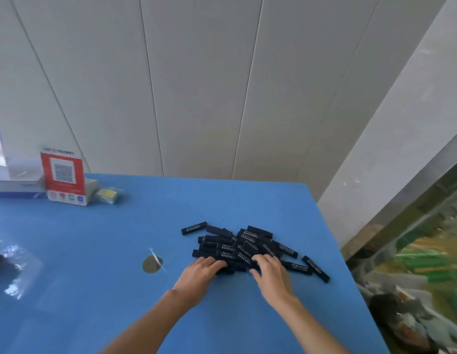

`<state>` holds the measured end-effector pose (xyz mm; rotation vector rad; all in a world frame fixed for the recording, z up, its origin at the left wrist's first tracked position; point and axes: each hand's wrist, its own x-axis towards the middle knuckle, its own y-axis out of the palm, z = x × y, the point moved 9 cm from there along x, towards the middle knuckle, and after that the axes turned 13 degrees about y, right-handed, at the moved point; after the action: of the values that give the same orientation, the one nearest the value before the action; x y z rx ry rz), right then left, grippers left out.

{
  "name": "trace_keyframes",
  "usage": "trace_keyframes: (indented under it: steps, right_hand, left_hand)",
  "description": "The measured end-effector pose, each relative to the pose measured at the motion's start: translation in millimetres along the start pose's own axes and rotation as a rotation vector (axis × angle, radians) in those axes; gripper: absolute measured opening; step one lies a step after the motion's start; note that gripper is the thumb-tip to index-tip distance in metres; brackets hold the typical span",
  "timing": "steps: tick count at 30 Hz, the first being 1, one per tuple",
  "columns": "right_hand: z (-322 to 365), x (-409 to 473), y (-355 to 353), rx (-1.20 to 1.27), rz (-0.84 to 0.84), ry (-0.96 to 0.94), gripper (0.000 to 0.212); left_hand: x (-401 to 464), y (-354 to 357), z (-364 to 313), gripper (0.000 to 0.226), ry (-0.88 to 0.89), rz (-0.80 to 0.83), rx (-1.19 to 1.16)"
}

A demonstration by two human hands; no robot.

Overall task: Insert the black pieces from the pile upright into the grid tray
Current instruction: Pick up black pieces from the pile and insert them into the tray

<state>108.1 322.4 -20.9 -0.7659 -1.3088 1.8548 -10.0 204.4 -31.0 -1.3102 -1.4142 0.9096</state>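
Observation:
A pile of black oblong pieces (244, 245) with white lettering lies flat on the blue table (94, 251), right of centre. My left hand (199, 273) rests palm down on the pile's near left edge, fingers spread over the pieces. My right hand (269, 272) lies on the near right part of the pile, fingers bent over several pieces. Whether either hand has a piece gripped cannot be seen. No grid tray is in view.
A red and white sign stand (64, 177) stands at the back left beside white boxes (15, 187) and a small yellow packet (107, 194). A clear plastic bag (10, 269) lies at the left edge. A round brownish spot (151, 263) marks the table. The table's right edge runs along a glass tank (413, 251).

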Motion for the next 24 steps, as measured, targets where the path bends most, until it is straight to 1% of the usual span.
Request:
trace_keyframes:
  steps: [2, 4, 8, 11, 14, 19, 24]
  right_hand:
    - [0.0, 1.3, 3.7, -0.011, 0.015, -0.03, 0.032]
    - [-1.5, 2.4, 5.7, 0.003, 0.039, -0.041, 0.033]
    - [-6.5, 4.2, 2.2, 0.051, 0.082, -0.069, 0.032]
    - [-9.6, 5.2, -11.0, 0.113, 0.067, -0.099, 0.027]
    - [-9.1, 5.2, -25.6, 0.209, 0.065, -0.152, 0.02]
    - [5.8, -0.3, -39.7, 0.502, 0.137, -0.213, 0.016]
    - [36.3, -28.4, -41.0, 0.617, 0.243, -0.27, 0.022]
  left_hand:
    - [-3.2, -0.2, -0.1, 0.059, -0.093, -0.003, -0.047]
    - [-4.1, -1.9, -2.6, 0.053, -0.149, -0.021, -0.073]
    - [-11.2, -3.9, -8.6, 0.063, -0.25, -0.083, -0.119]
    - [-18.4, -5.7, -16.2, 0.068, -0.305, -0.127, -0.159]
    - [-26.5, -12.6, -27.9, 0.066, -0.381, -0.173, -0.22]
    - [-52.2, -17.0, -38.9, 0.065, -0.512, -0.265, -0.318]
    - [-91.8, -18.3, -41.0, 0.064, -0.646, -0.368, -0.441]
